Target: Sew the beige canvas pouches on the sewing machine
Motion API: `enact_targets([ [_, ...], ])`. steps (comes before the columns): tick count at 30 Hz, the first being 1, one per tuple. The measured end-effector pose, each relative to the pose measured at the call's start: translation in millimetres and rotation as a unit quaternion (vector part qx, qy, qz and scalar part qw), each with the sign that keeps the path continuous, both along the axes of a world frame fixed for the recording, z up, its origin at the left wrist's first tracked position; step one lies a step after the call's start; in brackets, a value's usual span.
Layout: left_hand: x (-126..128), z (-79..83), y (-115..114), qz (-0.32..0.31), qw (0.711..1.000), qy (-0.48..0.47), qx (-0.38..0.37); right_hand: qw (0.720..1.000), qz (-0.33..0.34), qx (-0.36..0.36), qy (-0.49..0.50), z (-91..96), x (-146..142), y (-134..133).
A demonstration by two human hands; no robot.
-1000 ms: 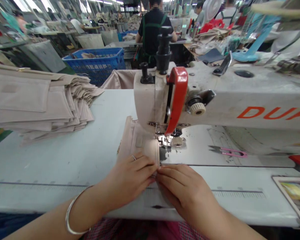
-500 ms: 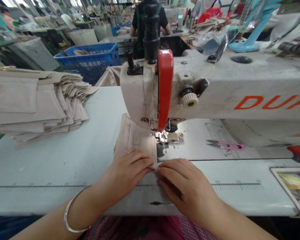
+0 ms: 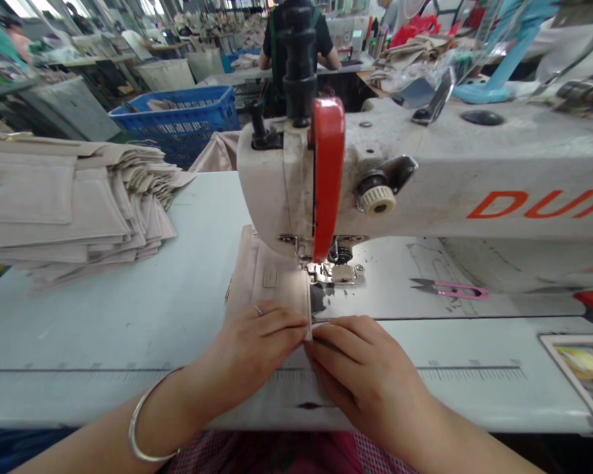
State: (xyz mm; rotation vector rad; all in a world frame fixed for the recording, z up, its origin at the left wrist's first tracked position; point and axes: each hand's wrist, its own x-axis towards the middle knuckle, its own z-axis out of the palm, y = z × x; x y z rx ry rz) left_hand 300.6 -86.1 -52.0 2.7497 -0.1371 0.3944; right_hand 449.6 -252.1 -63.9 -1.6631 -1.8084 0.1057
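A beige fabric piece (image 3: 286,289) with a small stitched patch lies under the head of the sewing machine (image 3: 271,191), its right edge by the lit presser foot (image 3: 321,271). My left hand (image 3: 257,342), with a ring and a silver bangle, is closed on the near part of the piece, fingertips at its near right corner. Touching that same corner, my right hand (image 3: 368,362) has its fingers drawn together in a pinch. The two hands' fingertips almost meet. What lies beneath the fingers is hidden.
Several beige fabric pieces (image 3: 99,204) are stacked on the left. Pink-handled thread snips (image 3: 454,289) lie on the machine bed, right of the needle area. Behind the table stands a blue crate (image 3: 178,118). A person (image 3: 326,46) sits beyond the machine.
My left hand's fingers have shifted slightly right and nearer along the fabric. The right hand stays at the corner with its fingers slightly readjusted. The view has shifted a little.
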Motion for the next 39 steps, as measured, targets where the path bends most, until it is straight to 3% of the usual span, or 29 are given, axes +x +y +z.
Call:
enact_targets([
  [4, 1, -2.7, 3, 0.005, 1.000, -0.017, -0.026, 1.000, -0.001, -0.004, 0.004, 1.6, 0, 1],
  [14, 14, -1.3, 20, -0.032, 0.996, -0.035, 0.071, 0.999, 0.000, -0.043, 0.003, 7.2, 8, 10],
  [19, 16, -10.6, 31, 0.005, 0.998, -0.045, 0.049, 0.997, 0.015, -0.080, -0.014, 15.9, 15, 20],
  [23, 23, -11.2, 40, -0.007, 0.998, -0.053, 0.042, 0.995, 0.026, -0.089, -0.032, 18.2, 21, 28],
  [30, 36, -11.3, 53, 0.006, 0.998, -0.065, 0.024, 0.995, 0.012, -0.088, -0.050, 11.9, 29, 36],
  [39, 50, -14.2, 70, 0.043, 0.997, -0.030, 0.053, 0.996, -0.019, -0.063, -0.057, -0.6, 32, 40],
])
